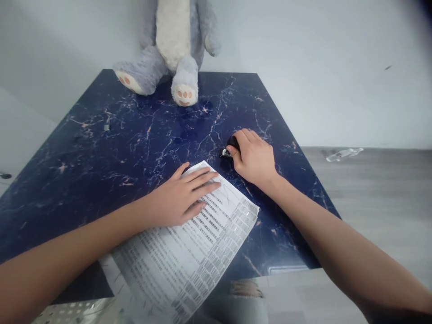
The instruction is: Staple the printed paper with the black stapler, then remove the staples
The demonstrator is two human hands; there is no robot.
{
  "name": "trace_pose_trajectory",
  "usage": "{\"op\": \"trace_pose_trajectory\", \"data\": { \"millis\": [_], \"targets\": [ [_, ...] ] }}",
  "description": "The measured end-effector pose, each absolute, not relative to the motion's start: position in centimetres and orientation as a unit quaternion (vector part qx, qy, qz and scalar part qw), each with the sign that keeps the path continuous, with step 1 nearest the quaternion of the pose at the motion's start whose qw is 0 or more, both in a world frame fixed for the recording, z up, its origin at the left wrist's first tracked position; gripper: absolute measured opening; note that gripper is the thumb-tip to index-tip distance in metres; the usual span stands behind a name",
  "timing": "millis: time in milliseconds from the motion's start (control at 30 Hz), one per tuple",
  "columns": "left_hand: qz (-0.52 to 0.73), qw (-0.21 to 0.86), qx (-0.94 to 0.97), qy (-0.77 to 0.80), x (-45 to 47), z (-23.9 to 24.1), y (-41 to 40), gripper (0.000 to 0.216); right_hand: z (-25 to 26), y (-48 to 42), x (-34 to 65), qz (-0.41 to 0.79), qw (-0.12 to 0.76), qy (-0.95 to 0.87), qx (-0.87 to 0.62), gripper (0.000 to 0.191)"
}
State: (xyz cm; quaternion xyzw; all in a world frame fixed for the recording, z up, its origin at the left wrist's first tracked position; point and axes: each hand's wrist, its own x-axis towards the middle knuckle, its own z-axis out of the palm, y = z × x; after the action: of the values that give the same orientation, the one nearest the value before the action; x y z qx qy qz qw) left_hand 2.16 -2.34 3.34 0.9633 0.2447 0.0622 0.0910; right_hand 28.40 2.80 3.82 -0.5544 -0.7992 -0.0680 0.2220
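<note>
My left hand [178, 198] lies flat with fingers spread on a sheaf of printed paper [189, 252], pressing on its upper corner. Dense dark text covers the paper, and rows of small grey staple-like marks run along its right side. The sheaf's lower end hangs past the table's near edge. To the right of the paper's top corner, my right hand [254, 155] is closed around a small black stapler [232, 143], resting on the tabletop. A silvery metal part shows at the stapler's front; the palm and fingers hide the rest. Stapler and paper are apart.
The dark blue marbled table [151, 130] carries a grey plush toy [173, 36] sitting at its far edge. A small greenish-grey piece [107, 127] lies at the left. A clear plastic item [344, 155] is on the floor by the wall.
</note>
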Motion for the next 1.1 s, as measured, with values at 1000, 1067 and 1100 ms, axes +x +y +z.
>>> {"op": "trace_pose_trajectory", "data": {
  "millis": [1000,1067,1100],
  "targets": [
    [0.01,0.008,0.897,0.443,5.4,5.9,-7.7,0.056,4.9,2.4,28.6,-0.046,0.201,-0.821,-0.533,0.018],
    [0.001,0.006,0.851,0.525,6.2,5.3,-9.4,0.065,4.9,2.4,28.7,-0.039,0.204,-0.821,-0.531,0.018],
    [-0.01,0.014,0.84,0.542,6.4,5.1,-10.0,0.073,5.0,2.3,28.7,-0.035,0.205,-0.821,-0.532,0.018]
  ]
}}
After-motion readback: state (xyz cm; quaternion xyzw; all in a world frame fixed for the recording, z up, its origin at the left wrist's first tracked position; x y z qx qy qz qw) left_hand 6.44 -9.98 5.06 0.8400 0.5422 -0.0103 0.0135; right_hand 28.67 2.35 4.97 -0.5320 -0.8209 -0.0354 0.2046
